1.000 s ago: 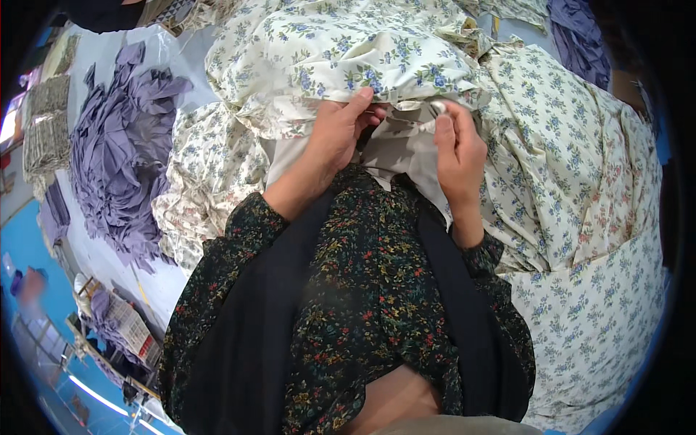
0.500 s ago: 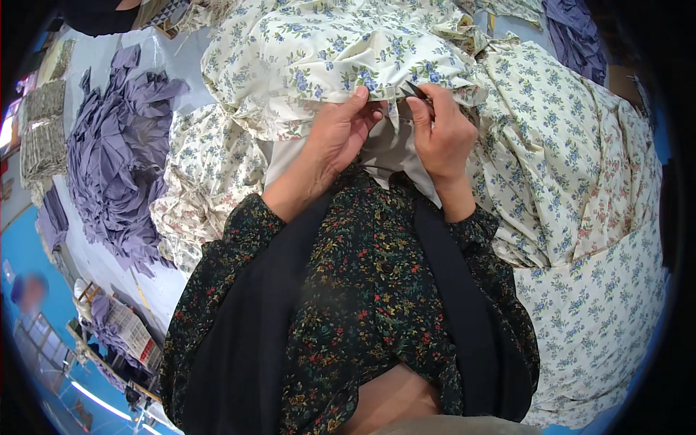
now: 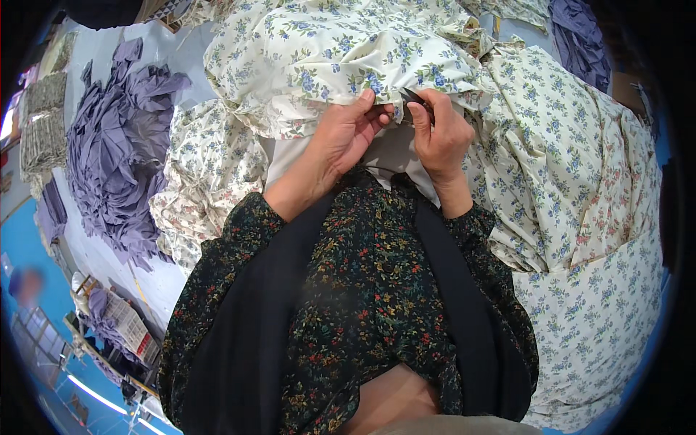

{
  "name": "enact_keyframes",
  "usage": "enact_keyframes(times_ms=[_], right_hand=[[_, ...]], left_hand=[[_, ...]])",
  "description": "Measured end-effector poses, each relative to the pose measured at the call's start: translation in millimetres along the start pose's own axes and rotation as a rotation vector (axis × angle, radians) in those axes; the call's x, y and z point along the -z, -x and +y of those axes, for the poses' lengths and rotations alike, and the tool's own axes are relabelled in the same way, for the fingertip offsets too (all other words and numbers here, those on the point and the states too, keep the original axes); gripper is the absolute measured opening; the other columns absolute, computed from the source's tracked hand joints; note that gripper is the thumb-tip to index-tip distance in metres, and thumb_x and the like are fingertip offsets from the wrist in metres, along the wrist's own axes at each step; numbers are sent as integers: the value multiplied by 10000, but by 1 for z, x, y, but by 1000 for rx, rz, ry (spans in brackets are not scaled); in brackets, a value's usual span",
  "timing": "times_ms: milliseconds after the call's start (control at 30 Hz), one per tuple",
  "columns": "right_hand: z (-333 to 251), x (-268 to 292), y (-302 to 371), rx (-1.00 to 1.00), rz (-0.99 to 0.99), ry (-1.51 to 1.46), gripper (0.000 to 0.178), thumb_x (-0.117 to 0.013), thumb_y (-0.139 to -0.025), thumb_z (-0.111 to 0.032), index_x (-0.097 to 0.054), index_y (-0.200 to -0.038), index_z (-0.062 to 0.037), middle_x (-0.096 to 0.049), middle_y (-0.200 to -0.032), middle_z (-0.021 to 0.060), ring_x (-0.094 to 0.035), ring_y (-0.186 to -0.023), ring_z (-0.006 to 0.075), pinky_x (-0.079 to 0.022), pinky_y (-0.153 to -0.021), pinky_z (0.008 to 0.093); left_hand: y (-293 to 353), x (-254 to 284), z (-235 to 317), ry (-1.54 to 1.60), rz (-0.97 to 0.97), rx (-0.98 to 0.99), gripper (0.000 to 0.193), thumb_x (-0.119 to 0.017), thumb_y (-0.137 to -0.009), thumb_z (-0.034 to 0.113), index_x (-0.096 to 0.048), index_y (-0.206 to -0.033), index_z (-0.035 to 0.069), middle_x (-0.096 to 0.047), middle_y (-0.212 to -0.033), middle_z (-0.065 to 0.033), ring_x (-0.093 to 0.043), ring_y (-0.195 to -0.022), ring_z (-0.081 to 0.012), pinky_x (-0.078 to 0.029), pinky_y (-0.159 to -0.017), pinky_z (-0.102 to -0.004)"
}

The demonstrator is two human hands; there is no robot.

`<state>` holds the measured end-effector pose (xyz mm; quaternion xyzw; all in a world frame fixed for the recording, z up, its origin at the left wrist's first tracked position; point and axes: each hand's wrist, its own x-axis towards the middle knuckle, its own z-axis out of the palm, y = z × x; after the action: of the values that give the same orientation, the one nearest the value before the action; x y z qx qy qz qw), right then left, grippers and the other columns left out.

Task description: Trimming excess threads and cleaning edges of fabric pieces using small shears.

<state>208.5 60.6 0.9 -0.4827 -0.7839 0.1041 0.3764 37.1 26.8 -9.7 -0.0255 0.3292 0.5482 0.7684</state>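
White cloth with blue flowers (image 3: 341, 51) lies bunched before me, its edge hanging toward my body. My left hand (image 3: 348, 134) pinches that edge between thumb and fingers, with the thumb on top. Close on its right, my right hand (image 3: 446, 134) is closed around small black thread snips (image 3: 412, 96), whose pointed tip is at the cloth edge. Most of the snips is hidden in the fingers. A small tab of cloth (image 3: 398, 110) hangs between the hands, by the left fingertips.
Crumpled purple cloth (image 3: 116, 159) is heaped at the left, beside more floral cloth (image 3: 214, 170). A large floral pile (image 3: 558, 152) fills the right. Folded stacks (image 3: 43, 123) stand at the far left. A blurred person (image 3: 27, 290) and a white crate (image 3: 130, 322) are lower left.
The cloth edge has shifted slightly to the right and down. My left fingers have moved a little right, to the hanging tab, and the snips' tip sits slightly lower.
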Motion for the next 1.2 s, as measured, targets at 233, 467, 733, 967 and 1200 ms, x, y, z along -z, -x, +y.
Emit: enact_keyframes(times_ms=[233,467,733,967,1200], right_hand=[[-1,-5,-2,-14,15,-20,171,-672,-888,-242,-634,-945,-85,-643,-729,78,-633,-601,254,-465,-523,338],[-17,2,-13,-389,-171,-359,102,-658,-897,-144,-622,-907,-49,-564,-620,36,-518,-544,97,-407,-510,260],[-10,47,-15,-716,-706,-1055,106,-683,-867,-120,-624,-852,-33,-527,-657,-34,-445,-577,15,-355,-505,201],[-34,17,-13,-367,-182,-399,146,-717,-822,-107,-640,-918,-30,-632,-709,52,-587,-598,125,-452,-544,269],[-37,-1,-15,-110,-178,10,152,-708,-745,-114,-614,-842,-44,-643,-728,124,-638,-607,270,-494,-558,345]], left_hand=[[0,0,0,-42,-35,-35,235,-565,-974,174,-570,-1064,-43,-625,-1001,-127,-601,-906,-211,-497,-795,-307],[0,3,-3,-130,0,-88,281,-590,-962,186,-579,-1094,-62,-652,-992,-132,-622,-874,-207,-504,-778,-309],[0,3,-3,-112,54,-102,279,-637,-932,174,-582,-1081,-56,-651,-976,-123,-637,-882,-212,-514,-744,-293],[3,1,-2,-135,32,-91,230,-641,-925,138,-590,-1074,-28,-648,-956,-94,-635,-886,-177,-510,-741,-284],[5,0,-9,-218,47,-184,169,-638,-915,93,-627,-1050,-8,-662,-965,-70,-627,-853,-147,-509,-732,-273]])
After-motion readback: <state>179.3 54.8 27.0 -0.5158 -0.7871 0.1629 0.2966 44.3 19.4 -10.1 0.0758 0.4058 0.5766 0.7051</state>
